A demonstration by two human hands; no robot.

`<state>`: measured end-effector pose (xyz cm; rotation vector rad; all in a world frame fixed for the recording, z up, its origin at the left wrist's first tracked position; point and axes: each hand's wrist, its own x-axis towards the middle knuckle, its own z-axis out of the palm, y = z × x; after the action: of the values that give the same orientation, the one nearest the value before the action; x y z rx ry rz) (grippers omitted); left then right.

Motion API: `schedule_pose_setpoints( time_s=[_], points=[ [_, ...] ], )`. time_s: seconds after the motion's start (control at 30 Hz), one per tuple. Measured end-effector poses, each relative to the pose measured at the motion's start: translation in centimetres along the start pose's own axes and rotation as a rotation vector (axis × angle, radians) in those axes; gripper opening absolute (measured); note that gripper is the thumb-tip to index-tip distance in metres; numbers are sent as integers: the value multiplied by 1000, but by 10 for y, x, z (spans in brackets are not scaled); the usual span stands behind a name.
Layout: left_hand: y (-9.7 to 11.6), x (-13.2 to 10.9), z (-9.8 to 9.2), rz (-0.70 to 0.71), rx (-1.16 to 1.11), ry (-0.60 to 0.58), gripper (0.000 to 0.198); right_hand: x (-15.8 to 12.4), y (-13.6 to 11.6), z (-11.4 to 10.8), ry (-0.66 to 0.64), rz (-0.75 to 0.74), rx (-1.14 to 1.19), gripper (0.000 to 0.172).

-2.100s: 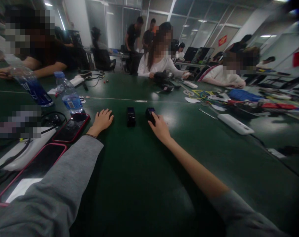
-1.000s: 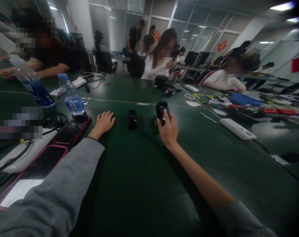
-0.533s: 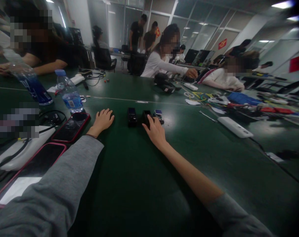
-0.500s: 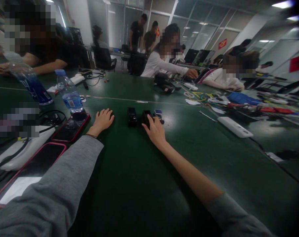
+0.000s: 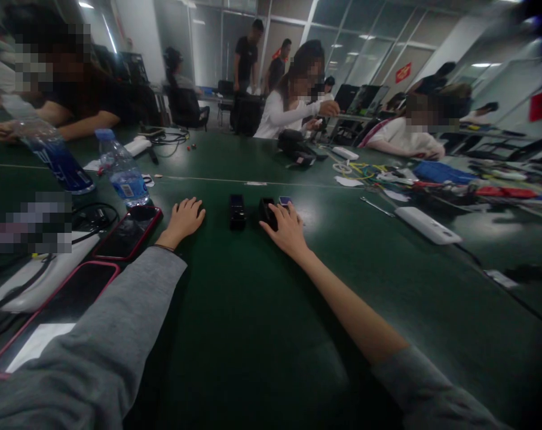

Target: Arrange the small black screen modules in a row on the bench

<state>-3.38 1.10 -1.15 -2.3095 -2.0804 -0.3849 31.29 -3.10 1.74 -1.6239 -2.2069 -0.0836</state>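
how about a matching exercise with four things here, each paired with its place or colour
1. left hand
2. right hand
3. silver tool
4. bottle nearest the left hand

A. beside a white power strip
B. blue cap
C. palm down on the green table
D. at a black box

Pairs: 1-C, 2-D, 3-A, 4-B

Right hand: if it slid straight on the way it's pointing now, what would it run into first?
Most likely the open-topped black box, right at the front of the right hand, which seems to be touching it, though depth is hard to judge.
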Motion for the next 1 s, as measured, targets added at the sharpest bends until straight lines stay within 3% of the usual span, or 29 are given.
schedule_pose_setpoints(
  time_s=[0.33,0.47,0.6,0.73,0.83,1.0],
  points=[
    [1,1,1,-3,-7,14,60,-10,46,-6,57,52,-50,65],
    [0,1,2,-9,-10,17,59,-15,45,-16,118,72,-169,67],
    [-1,1,2,-4,-18,8,59,-12,6,-24,176,8,-145,67],
    [1,0,0,-4,-19,16,59,0,-56,-12,18,-85,124,74],
    [5,-2,-1,-11,4,29,56,9,-91,7,-92,-14,273,80],
    [8,-4,-3,-20,14,23,55,11,-108,19,-107,32,435,74]
  ],
)
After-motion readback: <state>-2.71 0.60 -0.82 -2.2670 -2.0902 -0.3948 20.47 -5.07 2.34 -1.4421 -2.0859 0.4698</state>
